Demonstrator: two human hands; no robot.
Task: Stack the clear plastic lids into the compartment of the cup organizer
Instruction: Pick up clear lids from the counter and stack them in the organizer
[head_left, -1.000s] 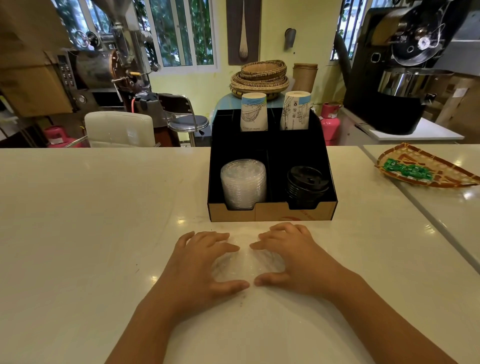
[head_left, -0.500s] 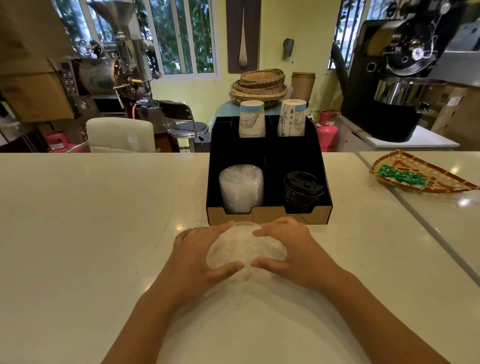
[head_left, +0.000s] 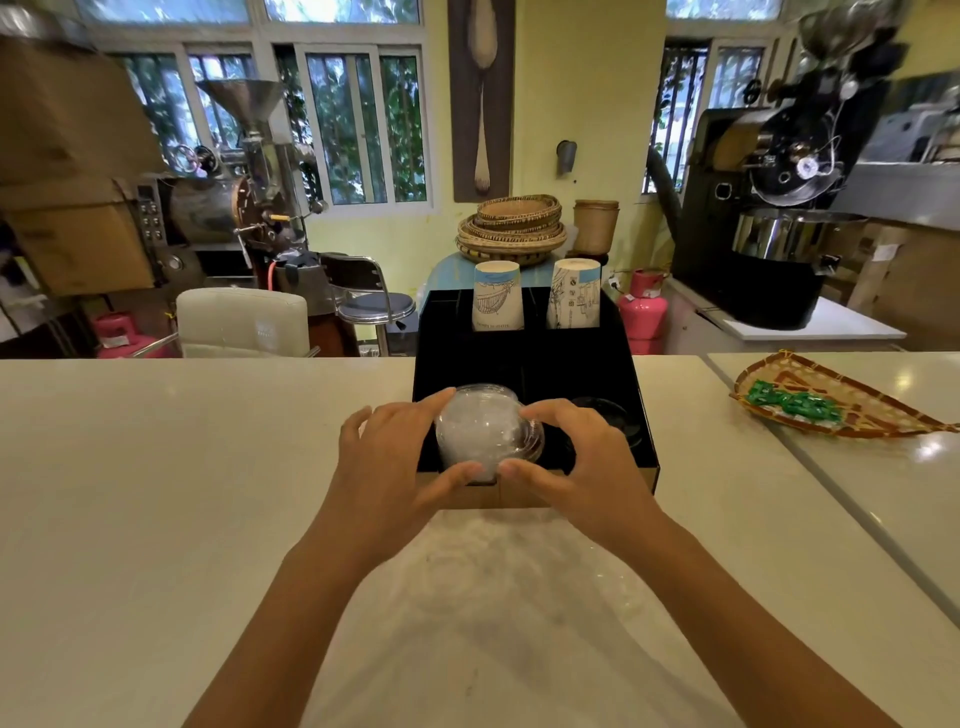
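Both hands, left hand (head_left: 387, 457) and right hand (head_left: 582, 457), have fingers clamped around clear lids (head_left: 485, 431) above the organizer (head_left: 641, 415); a loose squeeze could spill them sideways.

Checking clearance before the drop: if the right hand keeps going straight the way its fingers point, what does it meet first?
Probably the clear lids it already touches; past them, the left hand. The black lids sit behind it, off that line. Depth is hard to judge.
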